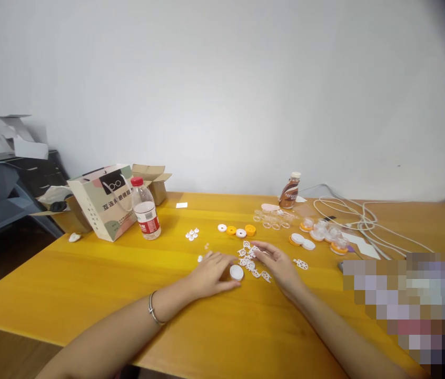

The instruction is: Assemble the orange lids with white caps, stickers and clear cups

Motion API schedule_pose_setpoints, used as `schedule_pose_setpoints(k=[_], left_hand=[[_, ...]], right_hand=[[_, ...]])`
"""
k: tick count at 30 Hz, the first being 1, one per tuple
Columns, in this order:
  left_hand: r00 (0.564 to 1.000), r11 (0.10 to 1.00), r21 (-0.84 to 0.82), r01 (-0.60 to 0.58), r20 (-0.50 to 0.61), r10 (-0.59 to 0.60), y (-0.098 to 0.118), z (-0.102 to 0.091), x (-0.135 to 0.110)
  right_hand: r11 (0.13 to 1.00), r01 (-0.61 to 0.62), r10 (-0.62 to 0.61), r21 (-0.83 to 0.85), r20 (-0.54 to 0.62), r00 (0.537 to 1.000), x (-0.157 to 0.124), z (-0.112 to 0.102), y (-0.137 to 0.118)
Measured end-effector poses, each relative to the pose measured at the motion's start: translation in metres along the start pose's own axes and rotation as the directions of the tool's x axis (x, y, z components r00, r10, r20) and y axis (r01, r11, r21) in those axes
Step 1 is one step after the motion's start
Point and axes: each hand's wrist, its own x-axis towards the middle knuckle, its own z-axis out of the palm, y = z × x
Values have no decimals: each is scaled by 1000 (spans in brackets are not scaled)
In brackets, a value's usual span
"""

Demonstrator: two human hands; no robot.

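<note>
My left hand [215, 273] is curved around a white round cap [237, 272] on the table, thumb at its near edge and fingers at its far side. My right hand [279, 266] reaches into a loose pile of white openwork plastic pieces [249, 263]. Its thumb and index finger are closed on one openwork piece [254, 252]. Another such piece [300, 264] lies just right of that hand. Beyond my left fingertips sits a small white knob [200, 258]. The left hand partly hides the table beneath it.
Farther back lie white and orange rings [240, 232], clear rings [276, 225], white pegs [192, 235] and clear-topped discs [326, 231]. A water bottle [148, 216], paper bag [107, 202] and brown drink bottle [289, 192] stand behind. White cables [364, 221] coil at right.
</note>
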Motion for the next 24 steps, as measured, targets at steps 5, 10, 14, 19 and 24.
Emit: schedule_pose_setpoints(k=[5,10,14,19,24], left_hand=[[1000,999,-48,20,-6,-20,1,2,0],[999,991,-134,19,-24,-23,1,4,1],[999,991,-129,29,-20,-32,1,4,2],[999,992,-123,31,-19,-33,1,4,1],[999,990,-136,33,-12,-35,1,5,2]], right_hand=[[992,65,-43,-107,198,979,-6,10,0],[955,192,-137,-224,241,961,-11,17,3],[921,250,-179,-300,245,953,-14,21,0],[885,317,-224,-341,284,932,-16,22,-5],[829,417,-289,-372,353,890,-18,21,-7]])
